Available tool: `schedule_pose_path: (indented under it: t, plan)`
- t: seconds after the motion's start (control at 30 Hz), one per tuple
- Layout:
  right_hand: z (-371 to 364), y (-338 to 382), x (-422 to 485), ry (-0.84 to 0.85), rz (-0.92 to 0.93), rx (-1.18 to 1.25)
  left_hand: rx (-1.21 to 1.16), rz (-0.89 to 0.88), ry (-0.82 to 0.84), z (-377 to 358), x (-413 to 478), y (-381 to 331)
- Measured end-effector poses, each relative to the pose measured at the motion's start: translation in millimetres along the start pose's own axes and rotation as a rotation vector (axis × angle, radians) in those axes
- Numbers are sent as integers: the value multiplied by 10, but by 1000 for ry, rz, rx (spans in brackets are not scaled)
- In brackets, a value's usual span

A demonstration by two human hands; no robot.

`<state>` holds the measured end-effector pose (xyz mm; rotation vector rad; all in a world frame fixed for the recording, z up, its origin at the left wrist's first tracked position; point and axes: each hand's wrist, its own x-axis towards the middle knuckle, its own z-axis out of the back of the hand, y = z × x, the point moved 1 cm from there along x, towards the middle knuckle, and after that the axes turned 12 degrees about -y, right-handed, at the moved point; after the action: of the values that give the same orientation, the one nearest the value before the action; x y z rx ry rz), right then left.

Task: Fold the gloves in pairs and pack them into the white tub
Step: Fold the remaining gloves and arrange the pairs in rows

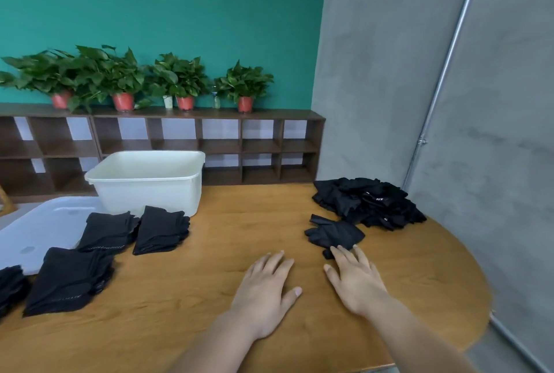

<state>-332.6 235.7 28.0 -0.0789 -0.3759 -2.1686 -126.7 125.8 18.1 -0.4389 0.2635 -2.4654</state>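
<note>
A white tub (144, 189) stands at the far left of the wooden table (227, 240). In front of it lie stacks of folded black gloves: one (109, 231), a second (160, 230) and a third (69, 279) nearer me. A loose heap of black gloves (368, 203) sits at the far right. A single black glove (334, 234) lies just in front of the heap. My right hand (356, 279) is flat and open, its fingertips touching that glove's near edge. My left hand (265, 288) rests open on the bare table, holding nothing.
A white lid (39, 231) lies at the left under the stacks, and another glove stack (10, 285) shows at the left edge. The table's right edge curves beside a grey wall (449, 102). A brown shelf (180, 147) with potted plants stands behind.
</note>
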Motion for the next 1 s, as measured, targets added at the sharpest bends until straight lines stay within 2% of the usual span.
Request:
schedule_pose_path:
  t: [0.1, 0.2, 0.33, 0.5, 0.63, 0.83, 0.9, 1.0]
  plan:
    - [-2, -42, 5, -171, 126, -66, -22, -34, -22, -43, 171, -96]
    - [69, -121, 171, -299, 207, -17, -22, -69, -50, -105, 403, -214]
    - [236, -361, 642, -361, 136, -22, -10, -103, -82, -203, 722, -324]
    - [557, -609, 1440, -233, -146, -45, 38, -88, -161, -309, 929, -268]
    - [669, -699, 2031, -139, -268, -106, 57, -45, -165, -358, 966, -285]
    - [464, -801, 2621, 11, -380, -130, 44, -34, -164, -408, 1036, -267]
    - [271, -856, 2648, 105, -368, -162, 23, -27, -147, -417, 1062, -244]
    - [70, -916, 2608, 84, -303, -217, -1, -13, -133, -419, 1082, -226]
